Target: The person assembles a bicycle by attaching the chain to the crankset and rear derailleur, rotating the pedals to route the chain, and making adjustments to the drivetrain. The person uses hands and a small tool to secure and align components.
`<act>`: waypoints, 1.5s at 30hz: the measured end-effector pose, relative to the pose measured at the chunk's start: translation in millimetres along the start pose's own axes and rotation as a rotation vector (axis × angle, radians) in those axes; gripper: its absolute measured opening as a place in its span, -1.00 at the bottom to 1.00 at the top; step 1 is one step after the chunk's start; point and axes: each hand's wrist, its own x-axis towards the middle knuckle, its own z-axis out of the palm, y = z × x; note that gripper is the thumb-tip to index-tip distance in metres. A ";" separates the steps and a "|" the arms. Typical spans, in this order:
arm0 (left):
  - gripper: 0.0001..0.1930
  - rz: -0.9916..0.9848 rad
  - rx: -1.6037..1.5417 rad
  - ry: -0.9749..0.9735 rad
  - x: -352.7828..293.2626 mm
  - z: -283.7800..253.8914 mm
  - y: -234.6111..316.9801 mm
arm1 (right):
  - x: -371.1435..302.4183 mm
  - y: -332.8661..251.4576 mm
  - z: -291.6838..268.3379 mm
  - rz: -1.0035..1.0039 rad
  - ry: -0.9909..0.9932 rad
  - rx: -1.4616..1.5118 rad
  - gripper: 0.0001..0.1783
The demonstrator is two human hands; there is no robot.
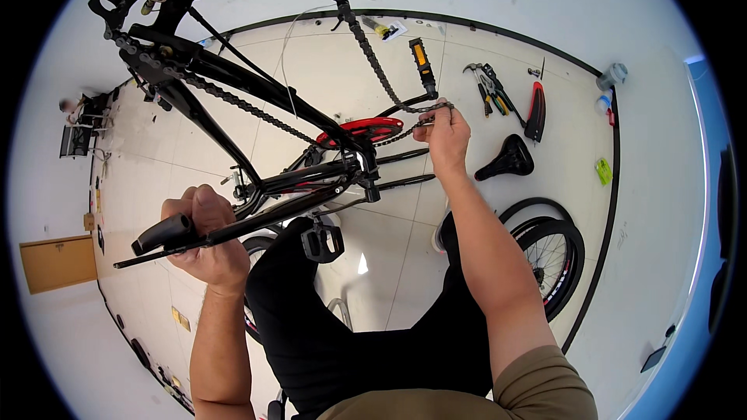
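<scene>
My right hand [447,140] pinches the dark bicycle chain [363,41] beside the red chainring [381,131]. The chain hangs down from the top edge to my fingers, and another stretch runs from the upper left to the chainring. My left hand [206,237] is wrapped round a black bar of the bicycle frame [233,81] at the lower left. A short black rounded piece [163,235] sticks out by that grip; its kind is unclear. One pedal [421,66] with an orange reflector points away from me, while the other pedal [322,242] hangs near my knee.
Hand tools [494,89], a red and black mudguard-like piece [535,112] and a black saddle [506,158] lie on the tiled floor to the right. Wheels [556,260] lie near my right forearm. A grey container [612,76] stands by the wall.
</scene>
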 end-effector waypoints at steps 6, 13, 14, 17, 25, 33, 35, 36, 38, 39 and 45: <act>-0.66 -0.007 -0.045 0.010 -0.1 -1.8 -1.9 | 0.9 -9.2 0.9 0.090 0.048 0.007 -0.56; -0.68 0.010 -0.016 -0.005 0.1 -1.3 -1.1 | -2.8 -17.5 0.8 0.043 0.065 -0.014 -0.55; -0.68 0.011 -0.010 -0.003 0.0 -1.3 -1.3 | -3.0 -18.4 1.3 0.047 0.063 -0.012 -0.55; -0.70 0.008 0.000 0.000 -1.3 -2.2 -1.3 | -3.6 -20.1 3.1 0.060 0.060 0.028 -0.55; -0.67 -0.021 0.053 0.049 -2.3 4.8 3.8 | -1.9 -20.8 2.8 -0.029 0.092 0.087 -0.57; -0.75 0.012 0.060 -0.013 -4.1 -2.9 0.7 | 1.4 -22.7 0.8 -0.026 0.134 0.068 -0.59; -0.75 0.044 0.048 -0.010 -4.7 -2.2 -3.4 | 2.5 -21.2 0.6 -0.033 0.134 0.075 -0.58; -0.76 0.001 0.069 -0.016 -5.5 -2.3 -1.1 | 2.4 -21.1 0.1 -0.052 0.120 0.077 -0.57; -0.76 -0.014 0.035 -0.003 -6.5 -3.1 -1.9 | 3.1 -18.1 0.4 -0.073 0.093 0.071 -0.55; -0.77 -0.021 0.017 0.004 -6.7 -3.3 -2.5 | 1.9 -18.3 1.8 -0.074 0.080 0.079 -0.55; -0.66 -0.001 0.044 0.056 -3.3 6.3 1.9 | -2.7 -27.2 1.5 -0.108 0.030 0.081 -0.57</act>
